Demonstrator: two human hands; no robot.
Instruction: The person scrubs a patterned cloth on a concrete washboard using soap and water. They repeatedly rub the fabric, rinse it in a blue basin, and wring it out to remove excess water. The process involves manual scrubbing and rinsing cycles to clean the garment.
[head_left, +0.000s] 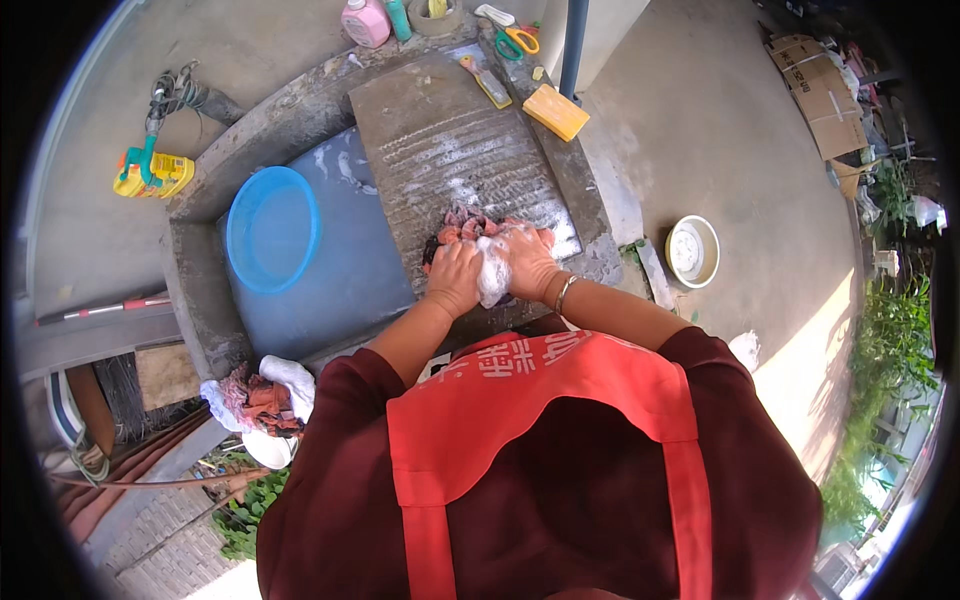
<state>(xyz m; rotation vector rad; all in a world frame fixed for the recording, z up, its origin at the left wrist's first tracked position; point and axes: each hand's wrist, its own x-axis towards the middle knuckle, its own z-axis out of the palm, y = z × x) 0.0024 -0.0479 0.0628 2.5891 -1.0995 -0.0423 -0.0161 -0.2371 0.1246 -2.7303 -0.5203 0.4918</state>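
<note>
Both hands press a wet, soapy reddish patterned cloth (471, 226) onto the near end of a ridged stone washboard (450, 135). My left hand (454, 276) grips its left part, and my right hand (529, 262), with a silver bangle at the wrist, grips its right part. Thick white suds (493, 276) bulge between the two hands. Foam streaks cover the board's grooves. A plastic-handled brush (487, 81) lies at the board's far end, and a yellow-orange block (556, 112), perhaps soap, rests on the right ledge. The fingertips are partly hidden in cloth and foam.
A blue plastic basin (273, 229) stands in the concrete sink (204, 289) at left. Scissors (517, 43) and a pink bottle (366, 22) sit on the far rim. Bundled laundry (262, 401) lies at the near left corner; a pale bowl (691, 251) is on the floor at right.
</note>
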